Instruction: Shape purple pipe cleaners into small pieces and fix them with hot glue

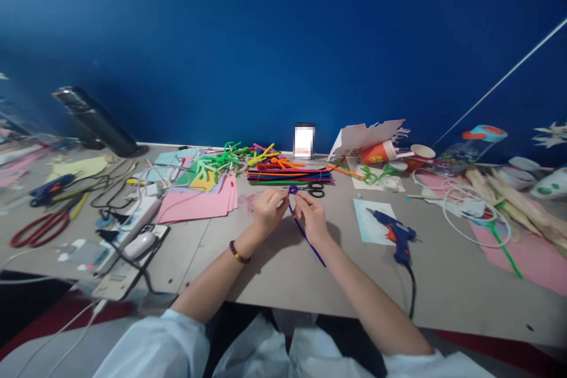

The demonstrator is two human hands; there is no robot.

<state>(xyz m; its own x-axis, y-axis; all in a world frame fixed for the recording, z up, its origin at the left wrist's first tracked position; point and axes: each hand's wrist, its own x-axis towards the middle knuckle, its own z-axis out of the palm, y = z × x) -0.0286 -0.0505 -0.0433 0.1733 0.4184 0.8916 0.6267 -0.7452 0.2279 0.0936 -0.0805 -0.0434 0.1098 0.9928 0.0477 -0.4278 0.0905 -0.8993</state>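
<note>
Between my two hands is a purple pipe cleaner (309, 240), curled into a small coil at its top end, with its tail hanging down toward my right forearm. My left hand (268, 211) pinches the coil from the left, fingers closed. From the other side my right hand (311, 216) grips it with closed fingertips. Just beyond the hands lies a bundle of pipe cleaners (290, 176) in several colours. Black-handled scissors (316, 191) rest beside that bundle, partly hidden by my hands.
A blue glue gun (398, 235) lies on a paper card at right, its cord running off the front edge. Pink paper sheets (195, 205), a power strip (133, 227) and red-handled scissors (41, 229) are on the left. Paper cups (378, 153) stand at the back right.
</note>
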